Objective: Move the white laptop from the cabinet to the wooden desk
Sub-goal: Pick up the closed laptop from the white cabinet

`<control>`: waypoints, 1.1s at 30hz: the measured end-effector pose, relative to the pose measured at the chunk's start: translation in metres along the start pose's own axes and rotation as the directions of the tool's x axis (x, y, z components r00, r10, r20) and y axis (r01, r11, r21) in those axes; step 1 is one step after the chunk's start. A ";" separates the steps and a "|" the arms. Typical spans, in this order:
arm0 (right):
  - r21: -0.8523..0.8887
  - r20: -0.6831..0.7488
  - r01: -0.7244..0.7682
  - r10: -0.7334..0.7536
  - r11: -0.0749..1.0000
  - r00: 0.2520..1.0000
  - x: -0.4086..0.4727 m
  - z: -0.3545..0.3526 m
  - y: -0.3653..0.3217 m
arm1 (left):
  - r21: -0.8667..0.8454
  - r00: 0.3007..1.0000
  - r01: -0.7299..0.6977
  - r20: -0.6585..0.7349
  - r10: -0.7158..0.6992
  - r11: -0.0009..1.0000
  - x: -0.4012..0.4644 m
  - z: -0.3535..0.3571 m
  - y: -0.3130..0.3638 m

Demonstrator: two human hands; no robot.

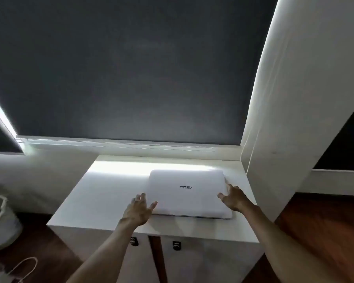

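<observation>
Closed white ASUS laptop (pixel 187 193) flat on white cabinet (pixel 102 193), near front edge. Left hand (pixel 139 209) and right hand (pixel 234 198) spread open at its sides, gripping nothing; bare top leftward.

The laptop (pixel 187 193) lies closed and flat on top of the cabinet (pixel 102 193), toward its right half and near the front edge. The left hand (pixel 138 211) is at the laptop's left front corner, the right hand (pixel 234 198) at its right edge. Behind the cabinet hangs a window blind (pixel 131 68). A basket (pixel 0 221) stands on the floor (pixel 323 231) to the cabinet's left. Two knobs (pixel 176 245) sit on the cabinet's front, below the top.
</observation>
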State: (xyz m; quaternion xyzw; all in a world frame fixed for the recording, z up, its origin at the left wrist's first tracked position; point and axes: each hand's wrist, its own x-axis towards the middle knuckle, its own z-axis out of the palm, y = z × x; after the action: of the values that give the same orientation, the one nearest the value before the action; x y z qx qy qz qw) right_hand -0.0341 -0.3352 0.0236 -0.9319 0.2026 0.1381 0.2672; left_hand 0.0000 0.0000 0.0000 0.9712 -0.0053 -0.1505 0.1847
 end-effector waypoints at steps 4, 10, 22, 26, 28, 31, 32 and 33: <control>0.086 0.001 -0.137 0.138 0.987 0.990 0.010 0.015 0.005 | -0.052 0.998 0.053 0.033 -0.052 0.997 0.029 0.014 -0.010; 0.222 -0.039 -0.287 0.303 0.932 0.952 0.031 0.028 -0.010 | -0.155 0.995 0.088 -0.028 -0.093 0.984 0.058 0.012 0.007; 0.397 0.007 -0.411 0.445 0.821 0.895 0.043 0.035 -0.007 | -0.363 0.963 0.240 -0.026 -0.267 0.900 0.085 0.013 0.011; 0.431 -0.020 -0.380 0.429 0.818 0.903 0.036 0.042 -0.006 | -0.351 0.958 0.224 -0.092 -0.271 0.909 0.078 0.015 0.009; 0.466 -0.040 -0.358 0.423 0.809 0.905 0.030 0.037 -0.008 | -0.386 0.960 0.197 -0.110 -0.257 0.901 0.076 0.010 0.013; 0.518 -0.101 -0.329 0.439 0.789 0.893 0.019 0.022 -0.011 | -0.458 0.967 0.142 -0.124 -0.221 0.878 0.074 -0.003 0.023; 0.535 -0.127 -0.313 0.441 0.785 0.889 0.014 0.015 -0.012 | -0.477 0.968 0.120 -0.137 -0.209 0.870 0.074 -0.009 0.030; 0.553 -0.160 -0.283 0.433 0.784 0.887 0.009 0.007 -0.012 | -0.487 0.969 0.097 -0.154 -0.195 0.868 0.074 -0.014 0.037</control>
State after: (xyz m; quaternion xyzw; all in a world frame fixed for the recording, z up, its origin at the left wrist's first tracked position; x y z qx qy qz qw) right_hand -0.0213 -0.3246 0.0199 -0.7794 0.4424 -0.0050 0.4436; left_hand 0.0760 -0.0340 0.0038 0.9036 0.1242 -0.0631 0.4052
